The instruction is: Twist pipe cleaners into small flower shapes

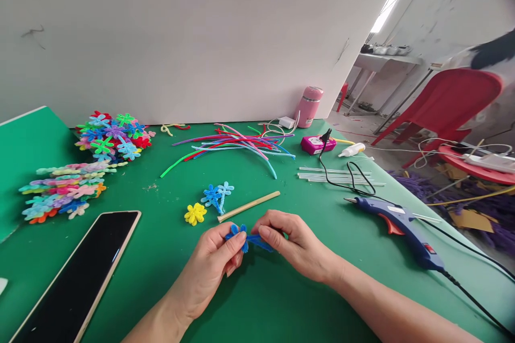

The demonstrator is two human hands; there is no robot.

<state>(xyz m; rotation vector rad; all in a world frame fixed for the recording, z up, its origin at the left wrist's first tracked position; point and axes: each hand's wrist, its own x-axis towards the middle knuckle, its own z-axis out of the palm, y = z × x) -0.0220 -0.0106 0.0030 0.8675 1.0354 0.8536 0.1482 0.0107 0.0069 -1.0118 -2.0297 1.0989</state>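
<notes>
Pinching blue flower [237, 232] in left grip [215, 254], blue strand [261, 243] in right grip [300, 244]; pink flask [309, 108] capped, contents hidden

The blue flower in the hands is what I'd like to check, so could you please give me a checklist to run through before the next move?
1. Grip on the blue flower: ok, left hand pinches it.
2. Grip on the blue strand: ok, right hand holds it.
3. Flower and strand firmly joined: cannot tell.
4. Glue gun away from the fingers: ok, it lies to the right.
5. Glue gun heated: cannot tell.
6. Glue sticks free of the black cable: not ok, the cable crosses them.
</notes>
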